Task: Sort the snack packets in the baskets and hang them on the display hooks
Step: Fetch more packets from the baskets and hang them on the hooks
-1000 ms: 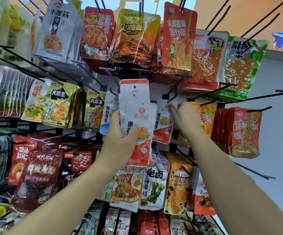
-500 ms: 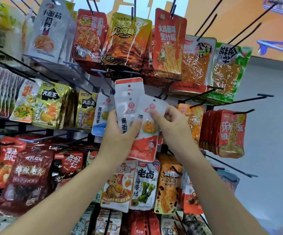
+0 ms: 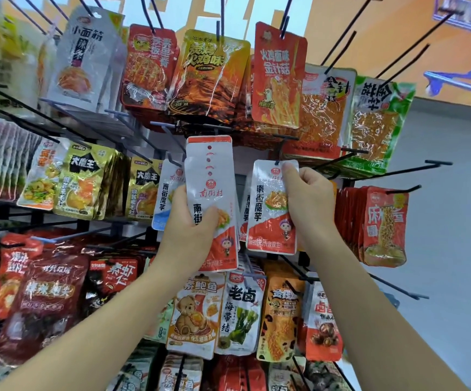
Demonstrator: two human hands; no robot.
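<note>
In the middle of the frame, the person's left hand gripped a stack of white-and-red packets. Its fingers were curled round the stack's left edge and its thumb was pressed across the front. The stack stood upright, its punched tops fanned slightly above the hand.

Just right of it, the right hand pinched a single packet of the same print by its upper right corner, thumb in front and fingers curled behind. That packet hung upright against the rack, its top edge at the tip of a dark hook. Whether the hole was already on the hook could not be made out. More packets of the same kind showed between the two hands, behind the single packet.

Along the top of the frame hung a silver packet, an orange-red packet and a green-edged packet. Gold-and-black packets filled the left side. Red noodle packets hung at the right, beneath a bare hook. Below the hands hung a bear-print packet and a kelp packet. A grey wall filled the right of the frame.
</note>
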